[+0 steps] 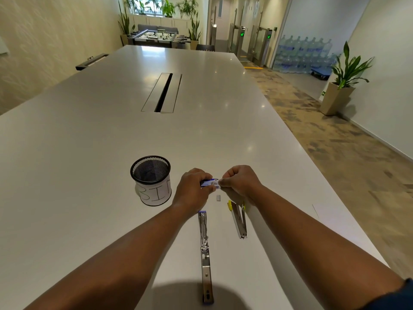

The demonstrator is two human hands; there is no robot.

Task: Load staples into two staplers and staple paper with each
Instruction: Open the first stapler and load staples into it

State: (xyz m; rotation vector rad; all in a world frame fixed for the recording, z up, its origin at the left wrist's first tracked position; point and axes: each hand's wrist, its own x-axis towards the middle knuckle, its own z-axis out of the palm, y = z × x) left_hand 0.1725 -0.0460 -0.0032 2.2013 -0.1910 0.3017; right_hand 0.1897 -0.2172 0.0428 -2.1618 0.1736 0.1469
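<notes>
At the middle of the white table (89, 130), a little toward twelve o'clock from me, I see both hands meeting over a small blue and white staple box (210, 183). The left hand (193, 186) has its fingers curled round the box's left end, and the right hand (240, 181) pinches the right end with thumb and fingertips, so the box is held just above the tabletop between them. Directly below the box, toward six o'clock, a short strip of staples (218, 197) lies on the table by itself. Farther toward six o'clock, the purple stapler (205, 253) lies swung fully open in one long line, its metal channel facing up. At about four o'clock from the box, the yellow stapler (238, 220) lies partly open, its two arms spread in a narrow V, part of it under my right wrist. At nine o'clock from the hands stands a black mesh cup (151, 179) wrapped in a paper label with handwritten letters. A long cable slot (162, 92) sits in the table toward twelve o'clock.
</notes>
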